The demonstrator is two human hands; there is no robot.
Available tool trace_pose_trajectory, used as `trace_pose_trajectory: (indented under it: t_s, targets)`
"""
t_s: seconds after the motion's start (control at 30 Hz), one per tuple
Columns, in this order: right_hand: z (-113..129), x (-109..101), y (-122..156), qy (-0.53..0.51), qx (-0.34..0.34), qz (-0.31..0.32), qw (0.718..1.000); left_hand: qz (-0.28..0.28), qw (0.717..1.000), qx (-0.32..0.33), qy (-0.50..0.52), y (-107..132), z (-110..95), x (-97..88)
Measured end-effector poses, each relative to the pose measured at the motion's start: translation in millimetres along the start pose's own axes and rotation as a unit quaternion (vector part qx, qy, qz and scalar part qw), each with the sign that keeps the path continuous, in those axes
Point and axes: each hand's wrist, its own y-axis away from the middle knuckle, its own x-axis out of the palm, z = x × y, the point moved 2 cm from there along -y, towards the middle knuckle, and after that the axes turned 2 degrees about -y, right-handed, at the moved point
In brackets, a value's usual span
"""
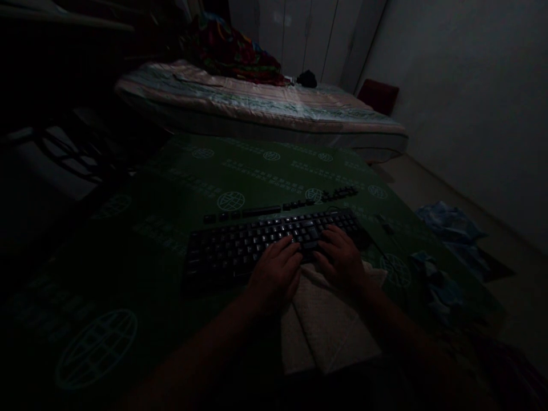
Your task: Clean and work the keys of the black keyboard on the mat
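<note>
A black computer keyboard [222,257] lies at a slant on a table with a green printed cover. My left hand [276,271] rests over its near edge right of the middle, fingers stretched out on the keys. My right hand [341,258] lies over the right part, fingers slightly bent and apart, thumb near the front edge. I see nothing held in either hand, though the light is very dim. Behind the keyboard, loose black keycaps [299,204] lie in a row, with a long spacebar [262,210] among them. A folded light cloth [329,319] lies under and between my wrists.
The green table cover [141,274] carries white globe prints. To the right are a crumpled cloth [434,279] on the table and a bluish cloth [449,222] beyond its edge. A bed [265,108] with a colourful blanket [235,51] stands behind. Dark wheel-like metalwork [64,154] is at left.
</note>
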Motion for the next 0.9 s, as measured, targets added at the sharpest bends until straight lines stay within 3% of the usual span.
trace_pose_trajectory:
  t_s: [0.3, 0.9]
  targets:
    - [1, -3, 0, 0.008, -0.007, -0.006, 1.0, -0.003, 1.0, 0.01, -0.005, 0, 0, 1.0]
    - [3, -5, -2, 0.01, -0.003, -0.005, 1.0, 0.074, 0.996, 0.015, -0.037, -9, -5, 5.9]
